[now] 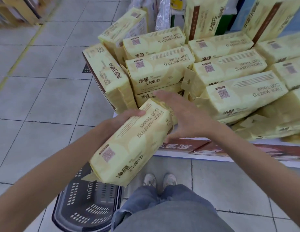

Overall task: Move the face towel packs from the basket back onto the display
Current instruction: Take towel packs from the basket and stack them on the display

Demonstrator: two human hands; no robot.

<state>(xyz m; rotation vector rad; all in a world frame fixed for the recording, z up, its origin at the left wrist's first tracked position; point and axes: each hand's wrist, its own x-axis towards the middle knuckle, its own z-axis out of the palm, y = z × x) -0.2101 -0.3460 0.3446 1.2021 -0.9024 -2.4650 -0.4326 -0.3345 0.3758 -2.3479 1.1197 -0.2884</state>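
- Grey tiled shop floor [37,101] carries a low white display platform [246,154] heaped with pale yellow plastic-wrapped face towel packs [162,67].
- Dark grey slotted plastic basket [89,206] stands on the floor; its visible part holds nothing.
- One yellow held pack [137,144] hangs between basket and display.
- Hands: left hand [129,115] grips it; right hand [186,119] lies straight-fingered alongside.
- Likely the last pack, not yet placed.

Pale grey tiled floor [45,97] covers the whole left side. Out toward 10 o'clock there's a yellow line [23,52] running diagonally, blurry wooden shelving [15,12] past it in the far corner, and a small dark floor sticker [86,69] closer in. At 6, the person's blue jeans [171,210] and light sneakers [149,180], toes toward 12. Clear plastic-wrapped stuff [162,12] at 12, can't tell what it is.
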